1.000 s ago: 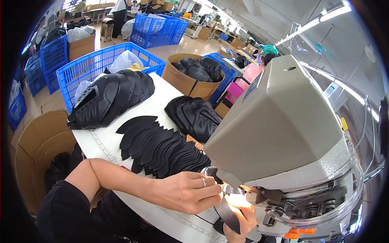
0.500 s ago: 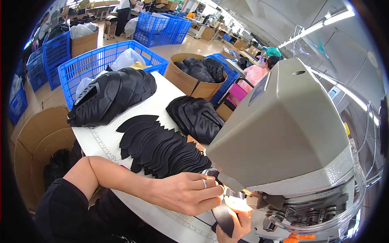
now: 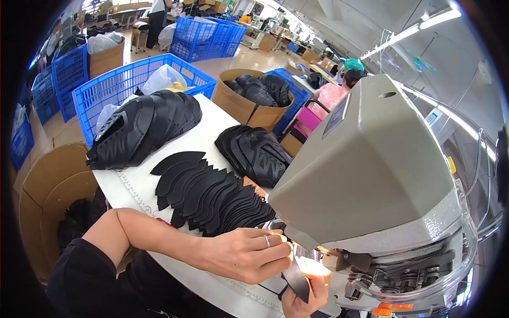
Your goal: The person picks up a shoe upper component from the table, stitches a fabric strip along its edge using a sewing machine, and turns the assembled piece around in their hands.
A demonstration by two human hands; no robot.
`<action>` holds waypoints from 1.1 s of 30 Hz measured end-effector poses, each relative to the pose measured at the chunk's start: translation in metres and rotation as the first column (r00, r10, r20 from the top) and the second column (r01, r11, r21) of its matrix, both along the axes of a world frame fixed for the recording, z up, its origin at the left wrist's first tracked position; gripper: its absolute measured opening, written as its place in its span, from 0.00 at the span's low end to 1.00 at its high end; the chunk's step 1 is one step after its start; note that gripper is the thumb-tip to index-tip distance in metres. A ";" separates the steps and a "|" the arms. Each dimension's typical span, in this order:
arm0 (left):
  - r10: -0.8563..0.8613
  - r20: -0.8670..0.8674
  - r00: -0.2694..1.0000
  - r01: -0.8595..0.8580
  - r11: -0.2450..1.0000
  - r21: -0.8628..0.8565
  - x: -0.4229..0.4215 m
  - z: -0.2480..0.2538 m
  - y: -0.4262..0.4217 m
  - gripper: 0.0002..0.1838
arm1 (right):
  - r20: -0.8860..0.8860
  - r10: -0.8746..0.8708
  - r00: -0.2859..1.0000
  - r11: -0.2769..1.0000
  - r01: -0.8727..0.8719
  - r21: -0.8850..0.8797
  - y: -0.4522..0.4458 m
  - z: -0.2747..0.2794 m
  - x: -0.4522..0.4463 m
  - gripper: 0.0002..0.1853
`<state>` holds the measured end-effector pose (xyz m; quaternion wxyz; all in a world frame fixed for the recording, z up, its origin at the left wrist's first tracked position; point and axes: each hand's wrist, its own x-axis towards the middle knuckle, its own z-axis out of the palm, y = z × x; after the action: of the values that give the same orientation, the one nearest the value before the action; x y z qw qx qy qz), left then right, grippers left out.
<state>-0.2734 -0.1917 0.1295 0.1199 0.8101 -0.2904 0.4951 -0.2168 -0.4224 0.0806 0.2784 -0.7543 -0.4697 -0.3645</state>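
Observation:
My left hand [image 3: 249, 255], a ring on one finger, reaches in from the left with its fingers bent together at the sewing machine's [image 3: 366, 159] lit working area. Its fingertips press on a black leather-like shoe piece [image 3: 297, 282] there. Below it, my right hand [image 3: 308, 297] pinches the same piece between thumb and fingers, its lower end hanging out. The needle is hidden behind the machine head and my fingers. Just beyond my left hand lies a fanned row of black curved cut pieces [image 3: 207, 196] on the white table [image 3: 122, 185].
Stacked black shoe uppers [image 3: 143, 127] and another pile of uppers [image 3: 254, 153] rest on the table. Behind it stand a blue crate [image 3: 101, 95] and a carton [image 3: 270, 116] of uppers. Another carton [image 3: 47, 180] is at left. A person in pink [image 3: 333, 95] sits beyond the machine.
The view has shifted slightly. My right hand and the lower end of the black piece have moved a little; my left hand stays almost in place.

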 end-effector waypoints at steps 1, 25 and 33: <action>-0.016 0.005 1.000 0.016 1.000 -0.011 0.001 0.001 0.001 0.08 | -0.014 0.003 1.000 1.000 -0.003 0.025 0.006 0.003 0.000 0.20; -0.054 -0.048 0.997 0.055 0.998 0.020 0.000 0.000 0.008 0.12 | -0.047 -0.027 0.999 0.994 0.032 0.100 0.046 0.040 -0.027 0.16; -0.055 -0.069 0.996 0.058 0.998 0.037 0.003 0.006 0.014 0.10 | -0.109 -0.135 0.985 0.990 0.129 -0.062 0.034 0.029 -0.037 0.18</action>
<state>-0.2707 -0.1777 0.1350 0.1279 0.8201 -0.3187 0.4578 -0.2543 -0.3884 0.1093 0.2589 -0.8106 -0.4119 -0.3258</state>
